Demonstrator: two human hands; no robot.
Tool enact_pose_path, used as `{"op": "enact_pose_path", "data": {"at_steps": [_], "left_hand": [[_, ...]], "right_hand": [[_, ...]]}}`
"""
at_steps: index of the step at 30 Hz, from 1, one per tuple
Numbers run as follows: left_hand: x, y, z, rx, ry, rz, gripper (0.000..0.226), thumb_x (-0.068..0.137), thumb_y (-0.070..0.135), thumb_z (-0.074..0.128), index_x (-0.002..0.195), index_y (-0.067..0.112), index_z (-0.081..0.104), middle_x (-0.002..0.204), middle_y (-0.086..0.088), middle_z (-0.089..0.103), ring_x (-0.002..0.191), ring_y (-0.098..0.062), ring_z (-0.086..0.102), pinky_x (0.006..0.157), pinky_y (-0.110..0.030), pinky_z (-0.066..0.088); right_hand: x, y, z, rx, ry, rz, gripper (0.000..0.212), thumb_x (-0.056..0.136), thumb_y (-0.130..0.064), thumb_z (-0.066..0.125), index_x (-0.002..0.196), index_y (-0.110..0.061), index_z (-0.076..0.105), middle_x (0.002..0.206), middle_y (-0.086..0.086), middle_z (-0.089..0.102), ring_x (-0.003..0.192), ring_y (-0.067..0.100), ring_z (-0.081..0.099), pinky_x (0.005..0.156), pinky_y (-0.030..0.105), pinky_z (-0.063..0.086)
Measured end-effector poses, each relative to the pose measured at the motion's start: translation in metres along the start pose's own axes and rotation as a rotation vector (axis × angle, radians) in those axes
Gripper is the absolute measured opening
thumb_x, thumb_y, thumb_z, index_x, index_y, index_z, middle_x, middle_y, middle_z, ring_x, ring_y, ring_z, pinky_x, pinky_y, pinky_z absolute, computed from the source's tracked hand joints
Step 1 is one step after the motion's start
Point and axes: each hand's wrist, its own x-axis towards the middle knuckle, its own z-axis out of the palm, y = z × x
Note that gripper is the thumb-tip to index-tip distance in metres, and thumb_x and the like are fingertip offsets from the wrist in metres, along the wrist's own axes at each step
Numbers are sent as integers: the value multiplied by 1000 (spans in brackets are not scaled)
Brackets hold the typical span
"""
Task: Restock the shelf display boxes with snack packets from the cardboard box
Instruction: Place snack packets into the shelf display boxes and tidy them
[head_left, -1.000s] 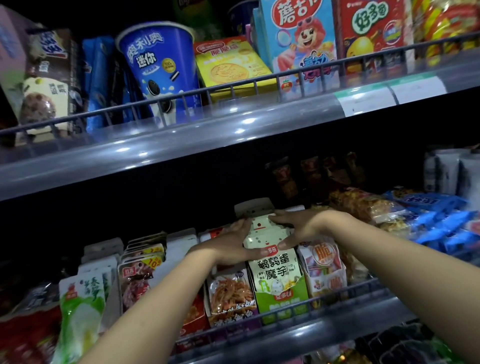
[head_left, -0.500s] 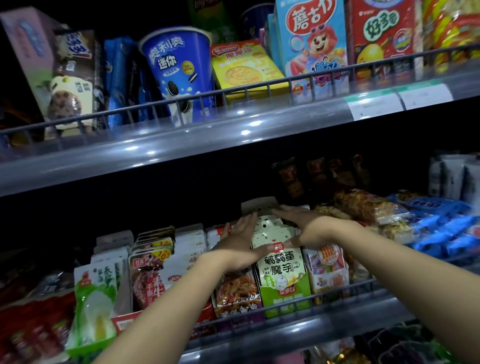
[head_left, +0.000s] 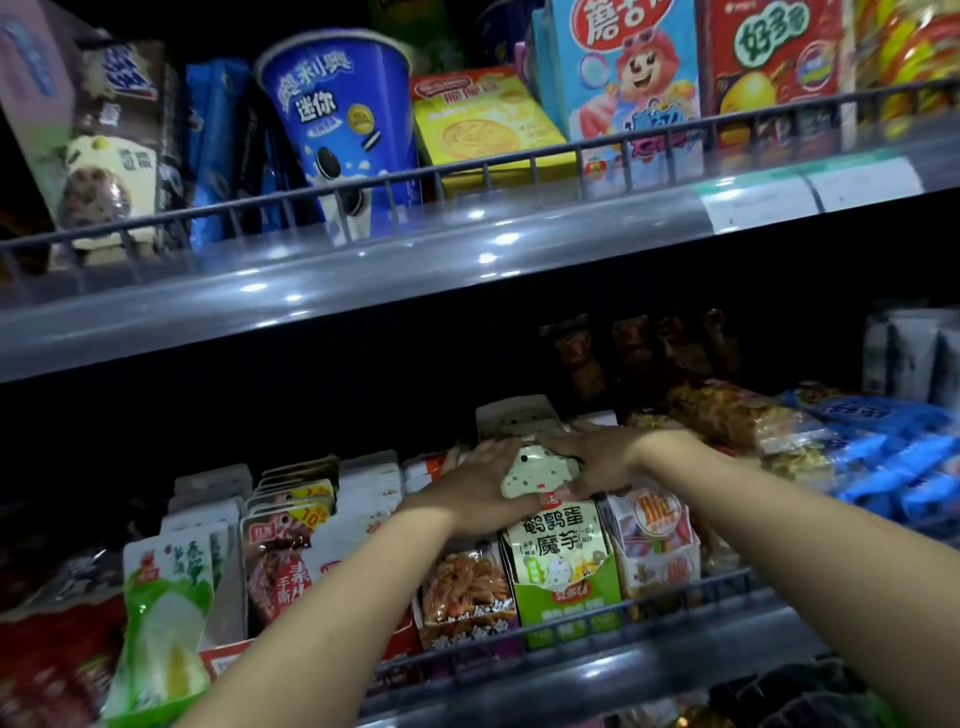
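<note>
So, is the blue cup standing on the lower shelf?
No, the blue cup stands on the upper shelf, behind its wire rail.

The snack packets (head_left: 540, 470) look like glossy printed plastic film. The green display box (head_left: 571, 605) appears to be matt cardboard. The wire rail (head_left: 519, 161) is dark metal, and the shelf edge (head_left: 363, 280) is smooth, shiny plastic (catching bright light spots).

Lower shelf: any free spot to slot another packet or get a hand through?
No bare shelf floor shows. The open room is the dark gap above the packet tops, under the upper grey shelf edge. Both hands, left and right, press the white spotted packets in the green display box; orange-packet box and white-red box stand close beside it.
</note>
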Motion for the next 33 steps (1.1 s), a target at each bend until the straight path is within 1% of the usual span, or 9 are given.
{"op": "enact_pose_path", "data": {"at_steps": [3, 8, 12, 16, 19, 22, 26, 29, 33], "left_hand": [[-1, 0, 1, -28, 8, -9, 84, 89, 65, 34, 150, 26, -8, 158, 3, -10, 144, -11, -12, 115, -33, -10], [-20, 5, 1, -247, 66, -53, 98, 78, 75, 42, 149, 33, -10, 156, 10, -16, 144, -18, -16, 115, -35, -5], [-43, 2, -10, -120, 121, -67, 92, 86, 65, 43, 150, 24, -9, 157, 5, -14, 144, -15, -14, 114, -28, -8], [-57, -4, -38, 33, 117, -90, 85, 92, 47, 50, 151, 13, -2, 159, -6, -5, 146, -20, -2, 115, -26, -1], [-62, -18, -53, 121, 62, -167, 87, 89, 45, 54, 151, 18, -1, 159, -5, 3, 146, -24, 6, 116, -33, 9], [-68, -28, -42, 132, -47, -245, 89, 89, 42, 59, 151, 22, -2, 159, -2, 7, 145, -21, 13, 113, -33, 21], [-55, -48, -23, 64, 2, -225, 91, 88, 46, 56, 151, 23, -5, 159, 1, -4, 146, -20, -1, 117, -35, 6], [-43, -63, -15, 60, 9, -206, 89, 88, 49, 53, 151, 22, -4, 159, 0, -3, 146, -19, -4, 117, -36, 0], [-35, -75, -2, 160, 44, -146, 86, 88, 55, 49, 152, 23, 1, 159, 1, 2, 146, -20, -6, 116, -40, -2]], "right_hand": [[-2, 1, -1, 31, 9, -16, 85, 89, -54, 50, 149, -34, -7, 158, -6, -10, 145, 15, -9, 118, 36, 8], [-20, -3, -4, 73, 83, -78, 82, 90, -49, 52, 149, -32, -3, 158, -8, -5, 145, 14, -6, 118, 31, 9], [-38, -23, -2, 43, 217, -175, 71, 94, -46, 46, 151, -28, 7, 158, -8, 3, 146, 13, -2, 117, 27, 6], [-35, -55, 7, 19, 281, -224, 66, 95, -48, 43, 150, -30, 13, 158, -7, 6, 146, 13, 3, 116, 29, 6], [-27, -75, 10, 45, 273, -230, 64, 95, -49, 42, 150, -31, 14, 158, -6, 10, 145, 15, 8, 117, 31, 11], [-13, -86, 13, -3, 258, -217, 66, 92, -51, 45, 149, -33, 16, 158, -5, 12, 145, 18, 11, 118, 36, 13], [7, -88, 14, -40, 259, -175, 68, 92, -47, 48, 149, -31, 14, 158, -5, 12, 145, 20, 10, 117, 36, 11], [17, -87, 14, -96, 259, -171, 66, 94, -47, 42, 150, -30, 11, 158, -6, 8, 145, 21, 4, 116, 39, 4], [25, -85, 20, -157, 256, -172, 59, 94, -49, 38, 148, -32, 19, 158, -8, 10, 143, 23, 4, 116, 41, 4]]}}
